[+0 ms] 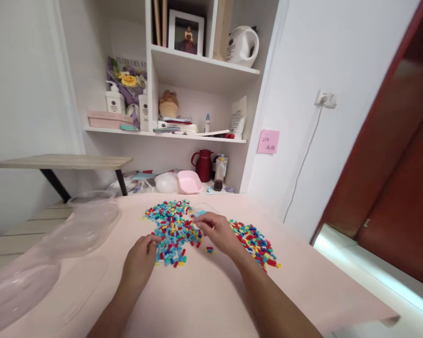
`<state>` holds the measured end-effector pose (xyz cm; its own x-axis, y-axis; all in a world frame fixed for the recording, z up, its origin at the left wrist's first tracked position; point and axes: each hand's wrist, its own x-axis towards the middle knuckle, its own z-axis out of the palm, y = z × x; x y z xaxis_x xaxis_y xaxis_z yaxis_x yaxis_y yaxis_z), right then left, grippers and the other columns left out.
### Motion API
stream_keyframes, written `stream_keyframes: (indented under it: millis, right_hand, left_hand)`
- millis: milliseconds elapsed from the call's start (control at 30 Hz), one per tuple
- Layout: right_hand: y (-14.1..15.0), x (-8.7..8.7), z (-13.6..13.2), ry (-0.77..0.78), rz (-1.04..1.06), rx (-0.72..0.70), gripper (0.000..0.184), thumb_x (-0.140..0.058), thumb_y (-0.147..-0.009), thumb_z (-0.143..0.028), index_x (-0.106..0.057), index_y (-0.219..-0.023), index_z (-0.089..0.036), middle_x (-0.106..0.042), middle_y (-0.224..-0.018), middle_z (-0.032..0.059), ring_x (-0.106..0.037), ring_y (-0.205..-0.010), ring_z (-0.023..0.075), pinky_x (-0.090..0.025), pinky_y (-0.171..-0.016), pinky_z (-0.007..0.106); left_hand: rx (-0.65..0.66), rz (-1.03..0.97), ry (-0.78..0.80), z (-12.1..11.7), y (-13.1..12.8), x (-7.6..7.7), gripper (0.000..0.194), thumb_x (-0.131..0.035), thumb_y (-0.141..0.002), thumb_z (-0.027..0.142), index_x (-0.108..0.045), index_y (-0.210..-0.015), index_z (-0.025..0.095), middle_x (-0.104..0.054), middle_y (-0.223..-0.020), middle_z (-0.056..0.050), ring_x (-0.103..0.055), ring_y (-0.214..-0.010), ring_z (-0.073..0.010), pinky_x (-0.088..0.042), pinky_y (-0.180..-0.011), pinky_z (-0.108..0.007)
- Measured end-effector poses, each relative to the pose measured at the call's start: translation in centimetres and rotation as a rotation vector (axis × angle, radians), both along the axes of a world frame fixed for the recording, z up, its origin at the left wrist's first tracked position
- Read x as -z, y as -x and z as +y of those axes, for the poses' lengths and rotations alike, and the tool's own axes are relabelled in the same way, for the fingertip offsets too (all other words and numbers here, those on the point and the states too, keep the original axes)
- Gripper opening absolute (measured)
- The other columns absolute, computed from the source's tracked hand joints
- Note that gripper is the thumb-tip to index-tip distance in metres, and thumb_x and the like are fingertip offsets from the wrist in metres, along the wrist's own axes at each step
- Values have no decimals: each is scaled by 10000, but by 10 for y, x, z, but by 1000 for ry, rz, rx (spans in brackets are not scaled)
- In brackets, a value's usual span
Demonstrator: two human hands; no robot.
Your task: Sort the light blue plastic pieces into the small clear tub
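Small plastic bricks in many colours (172, 237) lie in a loose heap in the middle of the pink tabletop (197, 300). At the heap's left edge is my left hand (141, 256), its fingers curled and closed; whatever they hold is too small to make out. My right hand (216, 231) reaches over the heap's right side, thumb and fingers pinched together, and I cannot see what is between them. A second brick pile (254, 241) spreads beyond my right wrist. Between the piles sits a tiny group of bricks (209, 249). Behind my right hand, a clear container (204, 206) is partly hidden.
Clear plastic tubs and lids (88, 230) line the table's left side. At the back edge stand a pink basin (189, 182), a red jug (203, 165) and a bottle of dark liquid (219, 174). White shelves (204, 61) rise behind; a wooden bench (63, 162) is at left.
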<state>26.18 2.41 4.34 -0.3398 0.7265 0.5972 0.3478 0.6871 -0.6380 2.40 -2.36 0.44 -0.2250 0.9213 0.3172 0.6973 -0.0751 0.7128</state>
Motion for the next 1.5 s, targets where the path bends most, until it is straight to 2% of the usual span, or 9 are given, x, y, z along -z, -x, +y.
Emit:
stream_keyframes:
  millis: [67, 133, 333, 567, 833, 1000, 1167, 1400, 1500]
  right_hand:
    - [13, 1, -12, 8, -136, -177, 161, -592, -839, -282, -723, -910, -223, -651, -795, 25, -573, -737, 135, -460, -699, 246]
    - [23, 5, -19, 24, -233, -260, 141, -650, -793, -241, -727, -911, -231, -631, -820, 22, -565, -751, 132, -457, -706, 239]
    - [27, 18, -20, 88, -407, -297, 291, -742, -697, -231, -699, -984, -245, -566, -972, 20, -543, -762, 112, -449, -704, 217]
    - [15, 15, -9, 62, -599, -232, 244, -707, -716, -252, -691, -959, -249, -619, -956, 11, -554, -784, 131, -405, -701, 224]
    - [-5, 12, 1, 98, -596, -160, 412, -533, -719, -61, -675, -1056, -250, -652, -881, 0, -554, -751, 123, -395, -678, 211]
    - [-4, 15, 3, 86, -549, -159, 212, -646, -728, -189, -707, -927, -230, -639, -900, 13, -561, -780, 130, -408, -689, 213]
    - [-1, 16, 1, 90, -546, -170, 182, -703, -713, -236, -714, -895, -230, -632, -891, 13, -564, -768, 121, -406, -675, 209]
    - [4, 20, 1, 60, -553, -183, 128, -702, -700, -184, -712, -823, -222, -639, -874, 6, -571, -784, 127, -407, -695, 216]
    - [-1, 12, 3, 60, -421, -182, 107, -663, -729, -164, -716, -811, -209, -617, -832, 13, -564, -774, 125, -419, -713, 216]
  left_hand:
    - [-9, 6, 5, 1, -1, -1, 293, -404, -794, 204, -683, -880, 223, -715, -977, -33, -652, -903, -176, -471, -797, -270]
    - [-8, 9, 8, 2, -1, 0, 288, -399, -800, 207, -678, -869, 223, -715, -980, -34, -651, -907, -175, -469, -792, -268]
    - [-7, 10, 42, 2, -1, 2, 281, -399, -811, 235, -670, -887, 221, -722, -941, -30, -654, -873, -176, -466, -723, -256]
    - [-5, 4, 65, 0, -2, -1, 269, -414, -805, 254, -672, -876, 224, -727, -852, -15, -659, -806, -166, -453, -671, -236]
    - [1, -9, 77, 0, -2, -3, 275, -418, -785, 247, -680, -865, 233, -728, -844, -5, -658, -773, -163, -454, -681, -244]
    - [-3, -21, 88, 1, -2, -2, 271, -418, -787, 243, -678, -865, 238, -732, -878, -6, -659, -815, -166, -456, -706, -243]
    - [0, -19, 93, 3, -1, 0, 266, -416, -791, 240, -673, -860, 240, -732, -901, -4, -660, -816, -163, -456, -711, -244]
    - [-4, -8, 94, 3, -2, 0, 268, -423, -789, 237, -679, -867, 240, -734, -929, -4, -663, -850, -169, -460, -727, -244]
    - [8, -11, 91, 2, -2, -1, 282, -409, -792, 226, -679, -876, 235, -736, -935, -11, -663, -877, -172, -461, -739, -246]
